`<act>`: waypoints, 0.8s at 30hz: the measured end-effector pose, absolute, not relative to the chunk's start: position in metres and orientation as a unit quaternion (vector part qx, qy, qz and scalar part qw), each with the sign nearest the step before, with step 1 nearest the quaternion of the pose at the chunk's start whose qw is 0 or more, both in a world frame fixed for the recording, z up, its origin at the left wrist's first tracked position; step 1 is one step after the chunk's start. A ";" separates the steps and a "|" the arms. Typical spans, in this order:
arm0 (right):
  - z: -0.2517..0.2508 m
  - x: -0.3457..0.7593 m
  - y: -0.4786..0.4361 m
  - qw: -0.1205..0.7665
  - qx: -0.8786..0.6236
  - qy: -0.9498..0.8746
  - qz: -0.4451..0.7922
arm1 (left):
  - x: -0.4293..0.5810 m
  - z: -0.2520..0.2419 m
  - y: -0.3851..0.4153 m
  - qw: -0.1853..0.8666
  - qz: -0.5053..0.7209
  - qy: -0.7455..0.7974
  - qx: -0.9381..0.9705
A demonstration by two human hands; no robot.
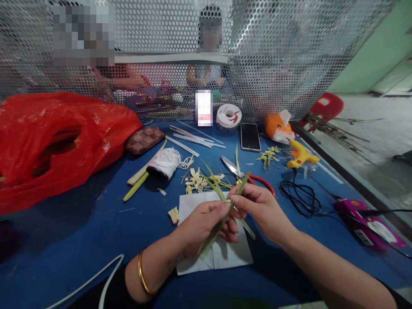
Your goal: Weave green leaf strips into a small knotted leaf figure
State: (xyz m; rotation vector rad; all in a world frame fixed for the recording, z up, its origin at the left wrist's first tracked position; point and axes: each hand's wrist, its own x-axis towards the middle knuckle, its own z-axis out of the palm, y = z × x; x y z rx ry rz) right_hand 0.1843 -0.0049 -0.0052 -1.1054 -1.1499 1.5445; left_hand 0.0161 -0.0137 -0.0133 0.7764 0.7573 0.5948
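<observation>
Both of my hands meet over a white sheet of paper (193, 253) on the blue table. My left hand (209, 219) pinches long green leaf strips (209, 244) between thumb and fingers. With thumb and fingertips my right hand (262, 208) grips the same strips near their upper part. The strips cross one another and stick out above and below the fingers. Just beyond the hands lie scissors (230, 165) with red handles, partly hidden by my right hand. Pale leaf scraps (196, 182) are piled beside them, and a single scrap (174, 215) lies left of the paper.
A red plastic bag (106, 124) fills the left. A checkered pouch (145, 140), a white cord bundle (165, 162), white sticks (193, 139), a tape roll (229, 116) and a phone (250, 137) lie farther back. At right are a yellow glue gun (302, 155) and a purple power strip (363, 223).
</observation>
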 end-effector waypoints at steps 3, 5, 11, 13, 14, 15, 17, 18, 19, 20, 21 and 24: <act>-0.004 0.183 -0.006 0.434 -0.445 -0.465 0.631 | 0.016 -0.010 -0.016 0.822 0.269 0.367 0.342; -0.004 0.184 -0.005 0.458 -0.453 -0.466 0.607 | 0.016 -0.008 -0.016 0.815 0.265 0.384 0.344; -0.004 0.188 -0.003 0.490 -0.463 -0.463 0.576 | 0.016 -0.009 -0.015 0.807 0.275 0.387 0.352; -0.004 0.187 -0.004 0.471 -0.453 -0.467 0.596 | 0.016 -0.009 -0.014 0.811 0.288 0.377 0.343; -0.004 0.186 -0.005 0.459 -0.451 -0.473 0.602 | 0.016 -0.009 -0.014 0.812 0.293 0.374 0.339; -0.003 0.185 -0.006 0.449 -0.450 -0.478 0.606 | 0.016 -0.009 -0.014 0.813 0.295 0.372 0.337; -0.003 0.184 -0.008 0.434 -0.448 -0.482 0.616 | 0.016 -0.008 -0.014 0.819 0.289 0.369 0.330; -0.003 0.184 -0.008 0.430 -0.444 -0.480 0.622 | 0.016 -0.007 -0.014 0.825 0.284 0.366 0.323; -0.003 0.184 -0.008 0.430 -0.440 -0.477 0.628 | 0.015 -0.007 -0.014 0.832 0.277 0.363 0.315; -0.003 0.184 -0.008 0.429 -0.435 -0.475 0.633 | 0.015 -0.006 -0.014 0.839 0.271 0.361 0.304; -0.004 0.185 -0.008 0.428 -0.432 -0.475 0.636 | 0.015 -0.006 -0.014 0.844 0.267 0.361 0.294; -0.007 0.188 -0.003 0.440 -0.446 -0.490 0.606 | 0.013 -0.003 -0.010 0.835 0.310 0.372 0.262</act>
